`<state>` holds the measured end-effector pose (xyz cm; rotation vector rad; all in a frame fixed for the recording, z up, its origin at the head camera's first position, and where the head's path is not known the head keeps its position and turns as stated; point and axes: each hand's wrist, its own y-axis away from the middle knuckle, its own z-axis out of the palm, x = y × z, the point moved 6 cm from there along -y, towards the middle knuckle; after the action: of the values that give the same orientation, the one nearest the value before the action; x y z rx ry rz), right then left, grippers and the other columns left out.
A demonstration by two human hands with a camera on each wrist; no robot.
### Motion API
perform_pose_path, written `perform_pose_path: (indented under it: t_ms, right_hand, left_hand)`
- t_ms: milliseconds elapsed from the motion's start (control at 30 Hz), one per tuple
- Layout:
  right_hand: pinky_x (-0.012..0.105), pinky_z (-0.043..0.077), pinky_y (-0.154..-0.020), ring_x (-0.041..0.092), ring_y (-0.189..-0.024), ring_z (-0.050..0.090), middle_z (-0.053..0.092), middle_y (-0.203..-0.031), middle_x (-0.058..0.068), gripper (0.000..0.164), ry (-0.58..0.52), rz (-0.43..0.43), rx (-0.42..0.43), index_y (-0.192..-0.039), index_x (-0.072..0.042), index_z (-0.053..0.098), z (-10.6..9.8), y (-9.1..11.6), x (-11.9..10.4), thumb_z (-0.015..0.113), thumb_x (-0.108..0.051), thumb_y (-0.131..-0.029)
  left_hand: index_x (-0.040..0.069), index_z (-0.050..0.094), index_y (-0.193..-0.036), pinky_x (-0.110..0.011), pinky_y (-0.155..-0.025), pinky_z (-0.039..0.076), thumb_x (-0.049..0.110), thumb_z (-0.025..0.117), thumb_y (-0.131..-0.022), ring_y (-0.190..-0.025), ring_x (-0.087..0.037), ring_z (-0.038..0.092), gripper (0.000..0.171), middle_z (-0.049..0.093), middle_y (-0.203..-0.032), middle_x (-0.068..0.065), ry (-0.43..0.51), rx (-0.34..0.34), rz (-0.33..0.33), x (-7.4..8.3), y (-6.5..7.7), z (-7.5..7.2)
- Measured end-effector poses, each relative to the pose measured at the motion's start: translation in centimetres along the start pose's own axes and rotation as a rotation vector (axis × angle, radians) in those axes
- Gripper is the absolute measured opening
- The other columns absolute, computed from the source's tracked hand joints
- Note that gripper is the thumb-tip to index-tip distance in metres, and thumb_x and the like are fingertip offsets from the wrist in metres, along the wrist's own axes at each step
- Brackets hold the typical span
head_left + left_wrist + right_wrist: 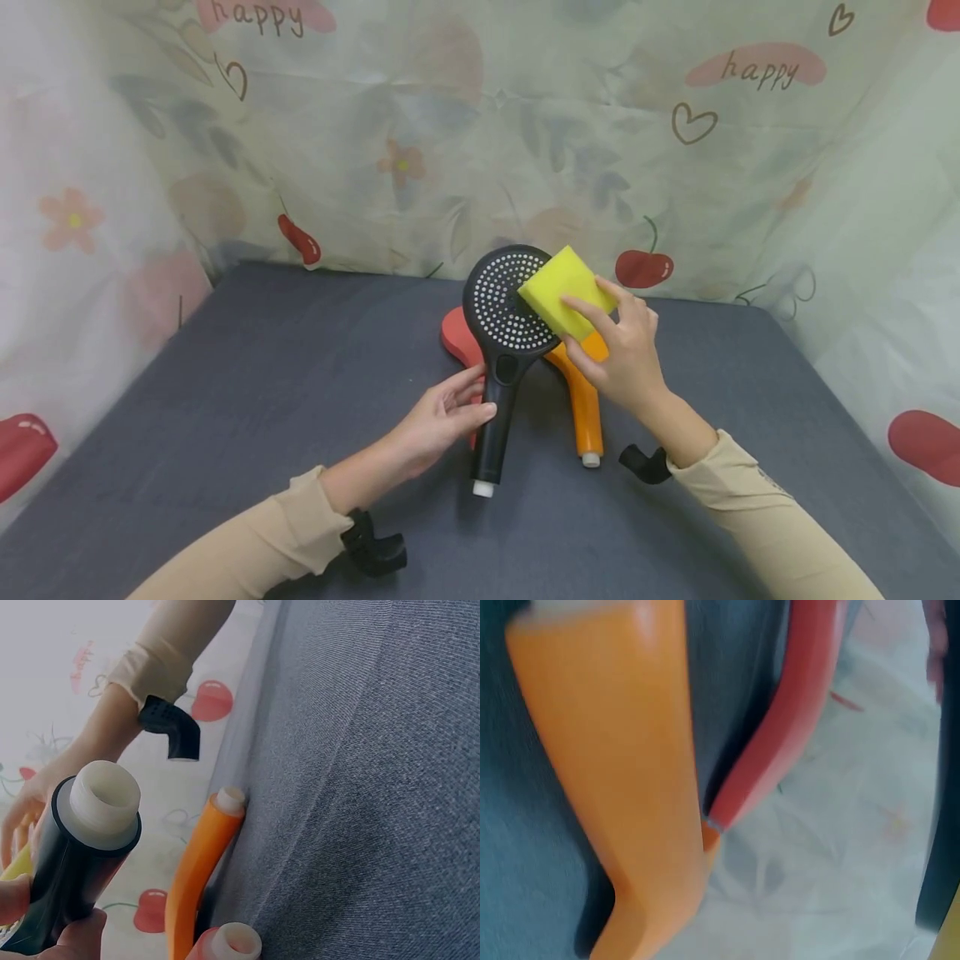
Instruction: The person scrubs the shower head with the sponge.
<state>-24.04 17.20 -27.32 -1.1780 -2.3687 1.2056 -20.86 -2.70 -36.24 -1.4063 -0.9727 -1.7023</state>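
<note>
My left hand (pixel 442 417) grips the handle of a black shower head (pixel 497 417), held up with its dotted spray face toward the head camera. In the left wrist view the white threaded end of this shower head (pixel 105 799) points at the camera. Pinched in the fingers of my right hand (pixel 626 354) is a yellow sponge (pixel 562 287), which overlaps the right part of the spray face. Behind them, an orange shower head (pixel 585 408) and a red shower head (pixel 459 335) lie on the table, partly hidden by the black one and the sponge.
A dark grey cloth covers the table (pixel 300 375). Printed curtain (pixel 495 150) hangs along the back and both sides. Black curved wrist mounts stick out under the left sleeve (pixel 255 533) and the right sleeve (pixel 757 500).
</note>
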Motion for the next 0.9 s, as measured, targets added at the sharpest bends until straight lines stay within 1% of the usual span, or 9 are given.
perform_pose_path:
  t_ms: [167, 267, 333, 367, 567, 667, 733, 800, 900]
  right_hand:
    - [0.056, 0.032, -0.081, 0.040, -0.111, 0.045, 0.047, -0.127, 0.026, 0.045, -0.038, -0.167, -0.041, -0.115, -0.017, 0.063, 0.7, 0.9, -2.3, 0.072, -0.016, -0.071]
    - [0.056, 0.033, -0.083, 0.037, -0.112, 0.046, 0.049, -0.126, 0.025, 0.045, -0.049, -0.218, -0.047, -0.115, -0.019, 0.063, 0.8, 1.1, -2.9, 0.071, -0.016, -0.071]
    - [0.056, 0.032, -0.083, 0.038, -0.112, 0.045, 0.048, -0.126, 0.025, 0.046, -0.037, -0.204, -0.044, -0.116, -0.018, 0.063, 0.7, 1.0, -2.6, 0.072, -0.016, -0.071]
    - [0.055, 0.032, -0.082, 0.038, -0.111, 0.045, 0.047, -0.127, 0.025, 0.046, -0.032, -0.181, -0.035, -0.116, -0.018, 0.063, 0.6, 0.9, -2.2, 0.072, -0.015, -0.071]
    - [0.056, 0.027, -0.083, 0.043, -0.114, 0.041, 0.044, -0.131, 0.026, 0.044, -0.019, 0.033, 0.029, -0.118, -0.013, 0.061, -0.2, 0.3, 0.8, 0.072, -0.013, -0.075]
    - [0.058, 0.026, -0.084, 0.045, -0.115, 0.039, 0.043, -0.131, 0.027, 0.043, -0.036, 0.097, 0.051, -0.119, -0.012, 0.060, -0.5, 0.2, 1.6, 0.070, -0.014, -0.078]
    - [0.057, 0.026, -0.084, 0.045, -0.114, 0.039, 0.043, -0.131, 0.027, 0.043, -0.047, 0.113, 0.053, -0.119, -0.012, 0.060, -0.5, 0.3, 1.6, 0.070, -0.015, -0.078]
    - [0.056, 0.026, -0.083, 0.045, -0.114, 0.040, 0.043, -0.131, 0.027, 0.043, -0.053, 0.108, 0.042, -0.119, -0.012, 0.060, -0.3, 0.5, 1.3, 0.070, -0.015, -0.077]
    - [0.055, 0.027, -0.082, 0.042, -0.112, 0.041, 0.044, -0.131, 0.026, 0.044, -0.056, 0.064, 0.011, -0.118, -0.013, 0.060, 0.0, 1.0, 0.5, 0.070, -0.016, -0.076]
  left_hand:
    - [0.009, 0.021, -0.148, -0.047, -0.109, 0.035, 0.010, 0.055, -0.093, -0.123, -0.025, 0.049, 0.065, 0.038, -0.146, -0.018, 0.006, 0.022, -0.004, 0.4, 0.0, -0.1]
    - [0.010, 0.021, -0.148, -0.047, -0.109, 0.034, 0.011, 0.055, -0.092, -0.124, -0.026, 0.049, 0.065, 0.038, -0.146, -0.017, 0.010, 0.030, -0.007, 0.6, 0.0, -0.2]
    - [0.010, 0.021, -0.149, -0.047, -0.110, 0.033, 0.010, 0.055, -0.092, -0.125, -0.026, 0.047, 0.065, 0.037, -0.147, -0.017, 0.015, 0.032, -0.015, 0.5, 0.0, -0.2]
    - [0.010, 0.021, -0.149, -0.047, -0.110, 0.033, 0.009, 0.054, -0.093, -0.126, -0.027, 0.047, 0.065, 0.036, -0.147, -0.017, 0.018, 0.032, -0.016, 0.5, 0.0, -0.2]
    - [0.008, 0.020, -0.149, -0.047, -0.111, 0.032, 0.007, 0.051, -0.093, -0.129, -0.026, 0.045, 0.064, 0.034, -0.148, -0.019, 0.035, 0.033, -0.014, 0.5, 0.0, -0.2]
    - [0.007, 0.019, -0.149, -0.046, -0.111, 0.031, 0.006, 0.051, -0.093, -0.130, -0.027, 0.043, 0.064, 0.033, -0.149, -0.019, 0.041, 0.023, -0.010, 0.4, 0.0, -0.2]
    - [0.007, 0.019, -0.149, -0.047, -0.111, 0.031, 0.007, 0.051, -0.093, -0.131, -0.028, 0.042, 0.064, 0.032, -0.150, -0.018, 0.043, 0.020, -0.013, 0.4, 0.0, -0.2]
    - [0.007, 0.018, -0.149, -0.047, -0.112, 0.030, 0.008, 0.051, -0.094, -0.132, -0.030, 0.041, 0.064, 0.031, -0.150, -0.018, 0.045, 0.021, -0.018, 0.4, -0.1, -0.2]
    - [0.007, 0.017, -0.149, -0.048, -0.112, 0.030, 0.008, 0.051, -0.094, -0.132, -0.029, 0.042, 0.065, 0.030, -0.151, -0.017, 0.044, 0.029, -0.026, 0.5, -0.1, -0.3]
